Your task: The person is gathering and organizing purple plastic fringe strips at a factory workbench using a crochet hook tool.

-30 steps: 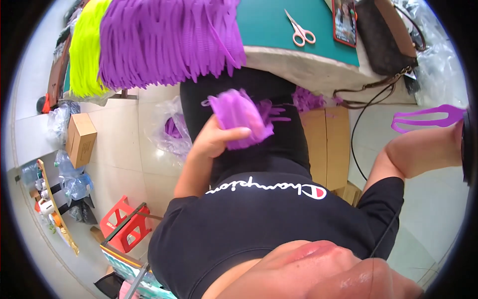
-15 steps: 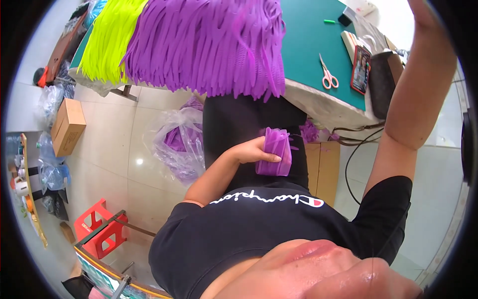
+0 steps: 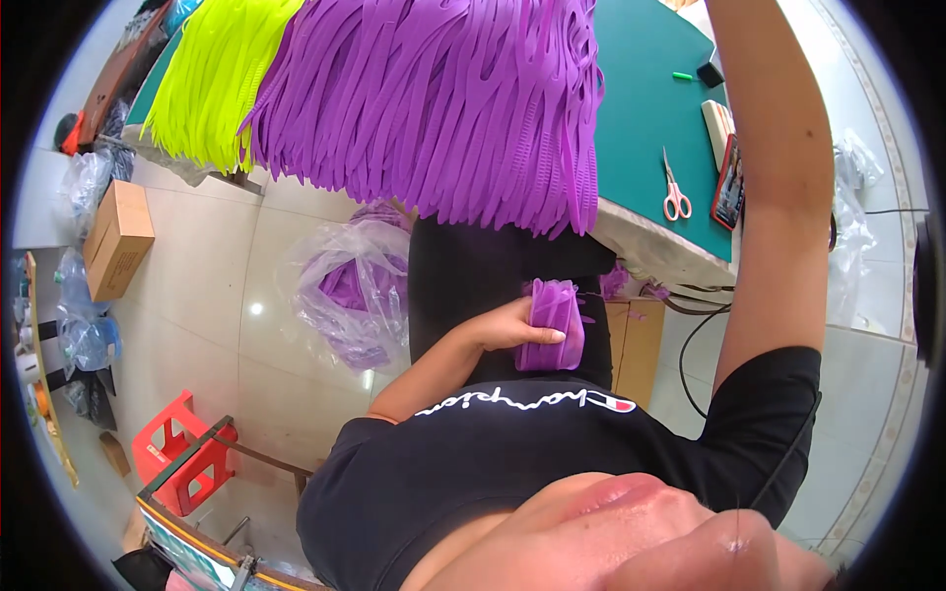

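Observation:
My left hand [image 3: 512, 324] is closed around a looped bundle of purple rubber straps [image 3: 554, 345], held over my lap with the thumb lying across it. My right arm [image 3: 778, 187] stretches up and over the right side of the green table [image 3: 641, 118]. Its hand lies beyond the upper edge of the picture. In front of me, a thick row of long purple ribbed straps [image 3: 424, 108] hangs over the table's near edge. Bright yellow-green straps [image 3: 212, 89] hang beside it on the left.
Pink-handled scissors [image 3: 675, 197], a phone [image 3: 729, 187] and a small green piece [image 3: 682, 76] lie on the table's right part. A clear bag of purple straps [image 3: 350, 295] sits on the floor. Left of it are a cardboard box [image 3: 118, 241] and a red stool [image 3: 182, 453].
My right arm has swung leftward, and its hand remains beyond the frame. The view has shifted, so the table sits lower and farther right. The left hand keeps its bundle.

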Tool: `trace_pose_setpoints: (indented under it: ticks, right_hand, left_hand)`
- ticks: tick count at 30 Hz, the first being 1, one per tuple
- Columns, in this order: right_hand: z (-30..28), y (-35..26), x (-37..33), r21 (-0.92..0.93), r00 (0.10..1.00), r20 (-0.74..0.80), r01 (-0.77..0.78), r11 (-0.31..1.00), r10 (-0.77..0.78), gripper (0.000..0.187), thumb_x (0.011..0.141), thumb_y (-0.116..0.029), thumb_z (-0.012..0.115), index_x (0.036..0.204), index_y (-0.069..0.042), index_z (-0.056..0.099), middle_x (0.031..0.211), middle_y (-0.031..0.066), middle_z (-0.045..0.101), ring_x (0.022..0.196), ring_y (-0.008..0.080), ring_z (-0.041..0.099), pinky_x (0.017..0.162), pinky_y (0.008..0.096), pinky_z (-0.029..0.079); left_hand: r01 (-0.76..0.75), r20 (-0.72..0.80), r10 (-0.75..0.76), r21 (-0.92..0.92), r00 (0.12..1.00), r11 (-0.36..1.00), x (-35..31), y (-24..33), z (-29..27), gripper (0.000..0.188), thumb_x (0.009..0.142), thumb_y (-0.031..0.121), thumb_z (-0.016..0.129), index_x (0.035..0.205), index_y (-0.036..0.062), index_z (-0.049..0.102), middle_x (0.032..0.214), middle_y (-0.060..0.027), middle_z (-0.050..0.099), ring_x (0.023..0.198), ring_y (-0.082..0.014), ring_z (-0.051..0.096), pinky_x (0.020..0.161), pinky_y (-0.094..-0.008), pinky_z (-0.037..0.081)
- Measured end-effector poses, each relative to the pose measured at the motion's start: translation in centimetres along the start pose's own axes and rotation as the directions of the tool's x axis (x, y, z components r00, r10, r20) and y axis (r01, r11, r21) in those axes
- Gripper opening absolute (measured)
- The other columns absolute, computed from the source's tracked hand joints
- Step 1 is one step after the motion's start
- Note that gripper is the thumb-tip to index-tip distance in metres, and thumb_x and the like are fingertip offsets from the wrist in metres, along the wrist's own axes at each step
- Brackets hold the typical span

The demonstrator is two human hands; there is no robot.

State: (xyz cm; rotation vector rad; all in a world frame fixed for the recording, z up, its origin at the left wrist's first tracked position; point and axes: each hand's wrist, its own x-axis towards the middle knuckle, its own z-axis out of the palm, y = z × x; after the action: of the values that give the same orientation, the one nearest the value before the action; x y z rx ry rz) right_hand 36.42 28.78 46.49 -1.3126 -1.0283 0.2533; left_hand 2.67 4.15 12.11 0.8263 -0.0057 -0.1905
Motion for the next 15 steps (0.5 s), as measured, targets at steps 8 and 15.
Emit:
trace_pose_setpoints:
  ticks: [8, 15]
  right_hand:
    - [-1.3, 13.3, 2.2, -0.291, 0.983, 0.114, -0.106, 0.951, 0.144, 0.021, 0.088, -0.011, 0.064, 0.101, 0.005, 0.061, 0.087, 0.0138, 0.065, 0.074, 0.0217, 0.066, 0.068, 0.0297, 0.056]
    - [-5.2, 12.0, -9.2, -0.525, 0.983, 0.183, 0.093, 0.846, 0.006, 0.035, 0.095, -0.035, 0.053, 0.113, -0.007, 0.063, 0.094, 0.0176, 0.069, 0.078, 0.0322, 0.068, 0.075, 0.0476, 0.053]
  left_hand:
    - [-0.066, -0.097, 0.061, -0.055, 0.993, 0.996, -1.0, 1.0, 0.3, 0.036, 0.089, 0.023, 0.066, 0.117, 0.003, 0.056, 0.114, -0.0084, 0.063, 0.105, -0.0174, 0.059, 0.093, -0.035, 0.047]
    - [-0.08, -0.294, -0.02, -0.325, 0.956, 0.942, -1.2, 0.1, 0.7, 0.04, 0.098, 0.029, 0.05, 0.127, 0.0004, 0.049, 0.115, -0.0144, 0.061, 0.104, -0.0248, 0.062, 0.092, -0.0406, 0.05]
